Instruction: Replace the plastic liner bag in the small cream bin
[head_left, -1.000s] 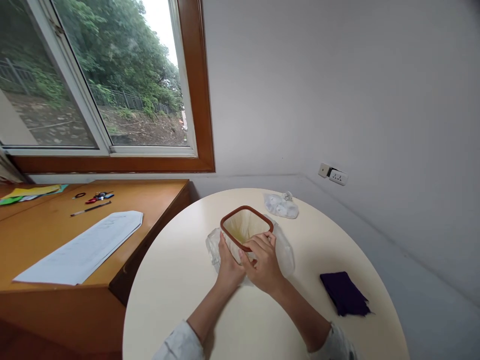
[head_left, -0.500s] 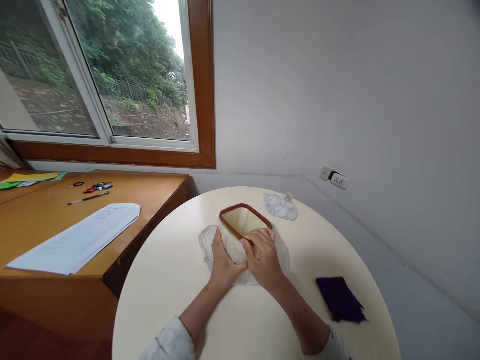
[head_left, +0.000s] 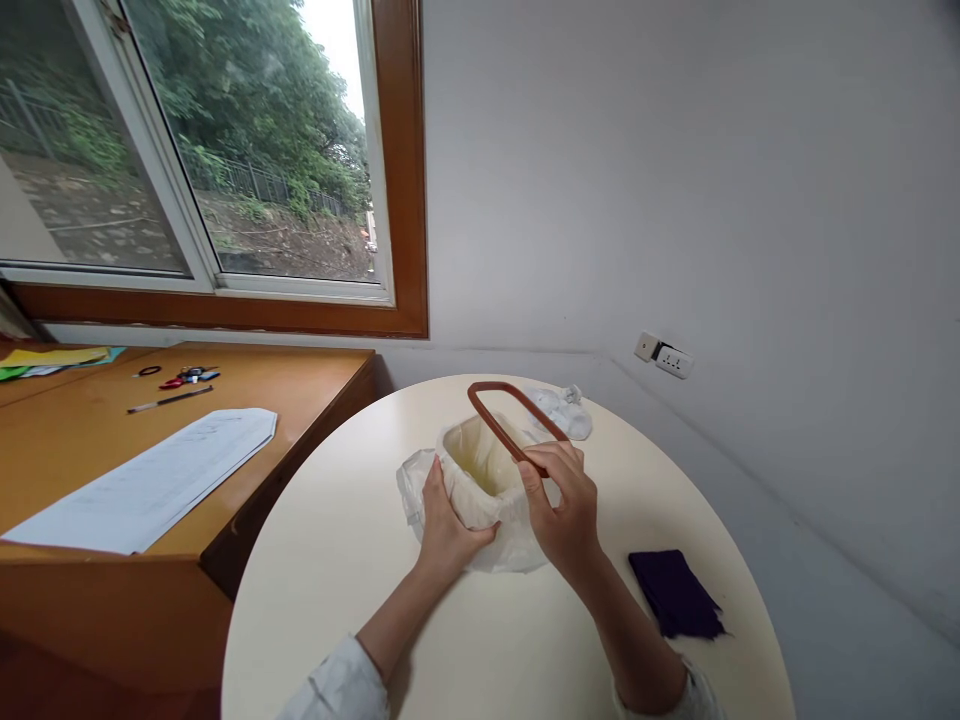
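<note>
A small trash bin stands on the round table, lined with a translucent plastic bag that folds over its rim and spreads around its outside. My left hand grips the near left side of the bin through the bag, thumb across the front. In my right hand is the brown rim ring, a rounded rectangular frame. Thumb and fingers pinch its near end. The ring is tilted above the bin's opening, apart from it. The bin's yellowish inside shows.
Behind the ring lies a crumpled clear plastic bag. A folded dark purple cloth rests at the right of the round cream table. To the left, a wooden desk bears papers, a pen and scissors.
My right hand has lifted the brown ring off the bin's rim, moving it up and to the right. My left hand has stayed on the bin.
</note>
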